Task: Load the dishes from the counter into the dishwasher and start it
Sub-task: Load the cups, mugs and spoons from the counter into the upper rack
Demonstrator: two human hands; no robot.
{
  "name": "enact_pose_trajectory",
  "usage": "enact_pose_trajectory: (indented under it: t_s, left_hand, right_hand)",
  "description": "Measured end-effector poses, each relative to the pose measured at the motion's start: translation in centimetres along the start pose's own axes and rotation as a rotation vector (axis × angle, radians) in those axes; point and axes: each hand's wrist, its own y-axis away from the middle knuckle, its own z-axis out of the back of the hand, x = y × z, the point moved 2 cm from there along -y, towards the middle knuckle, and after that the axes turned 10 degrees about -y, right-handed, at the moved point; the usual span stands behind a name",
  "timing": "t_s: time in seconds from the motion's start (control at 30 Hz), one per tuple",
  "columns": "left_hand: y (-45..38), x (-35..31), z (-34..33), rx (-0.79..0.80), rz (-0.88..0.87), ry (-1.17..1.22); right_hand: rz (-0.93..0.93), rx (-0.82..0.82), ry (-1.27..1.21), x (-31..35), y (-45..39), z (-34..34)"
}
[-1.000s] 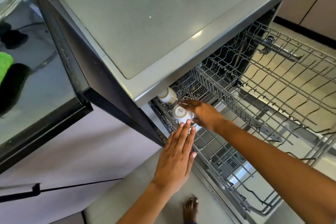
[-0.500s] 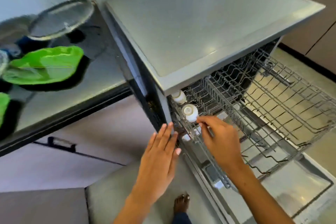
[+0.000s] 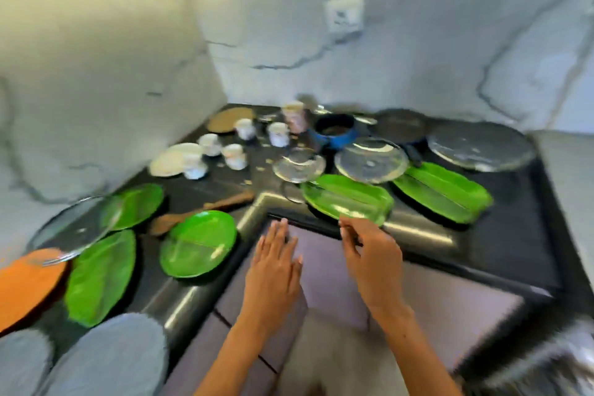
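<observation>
Dishes crowd a dark corner counter point(image 3: 514, 209) under a marbled wall. At the back a blue pot point(image 3: 334, 134) stands with something dark inside; what it is cannot be told through the blur. Small white cups point(image 3: 234, 155) stand in a cluster left of it, beside a white plate point(image 3: 170, 159), and a taller patterned cup point(image 3: 294, 116) stands behind them.

Both hands hover in front of the counter's inner corner and hold nothing. The left hand point(image 3: 273, 270) is flat, fingers straight and together, tips close to the counter edge. The right hand point(image 3: 369, 254) is loosely curled, fingertips just short of the nearest green leaf-shaped plate point(image 3: 347, 198), which overhangs the edge; whether they touch it cannot be told.

A second leaf plate point(image 3: 443, 191) lies to the right, and a round green plate point(image 3: 197, 244) to the left, with two more green ones beyond it. Two glass lids point(image 3: 371, 159) lie behind the near leaf plate, the larger overlapping it. A wooden spoon point(image 3: 199, 210) lies between the green plates. A third glass lid point(image 3: 74, 228) and an orange plate point(image 3: 25, 283) lie far left; a grey round lid point(image 3: 479, 145) sits far right beside a black pan point(image 3: 398, 128).
</observation>
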Motion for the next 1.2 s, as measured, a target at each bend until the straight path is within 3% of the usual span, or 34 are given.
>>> enact_pose_trajectory:
  t_s: [0.13, 0.3, 0.5, 0.63, 0.77, 0.93, 1.13, 1.2]
  left_hand:
    - [-3.6, 9.9, 0.2, -0.057, 0.173, -0.07]
    - [-10.3, 21.3, -2.0, -0.051, 0.305, -0.166]
    - [-19.6, 33.9, -6.8, 0.253, 0.423, -0.188]
    - [-23.2, 39.8, -10.6, 0.425, 0.398, -0.362]
    - [-24.7, 42.5, -12.4, 0.5, 0.386, -0.345]
    - [-25.7, 43.1, -12.4, 0.387, 0.419, -0.043]
    - [-24.5, 38.0, -8.5, 0.219, 0.304, -0.01]
    - [-23.7, 34.6, -6.3, 0.143, 0.185, -0.004]
  right_hand:
    - [0.163, 0.113, -0.066, 2.9, -6.6, -10.6]
    - [0.22, 0.228, -0.054, 3.5, -12.3, -22.5]
    - [0.219, 0.383, -0.033, 2.2, -15.7, -31.5]
    - [0.187, 0.44, 0.008, 0.1, -17.0, -34.1]
    - [0.186, 0.444, 0.02, -1.0, -17.3, -34.4]
    - [0.142, 0.46, 0.044, -1.9, -17.0, -33.5]
    - [0.137, 0.423, 0.035, -2.1, -16.2, -29.9]
    - [0.15, 0.391, 0.018, -2.1, -15.7, -27.8]
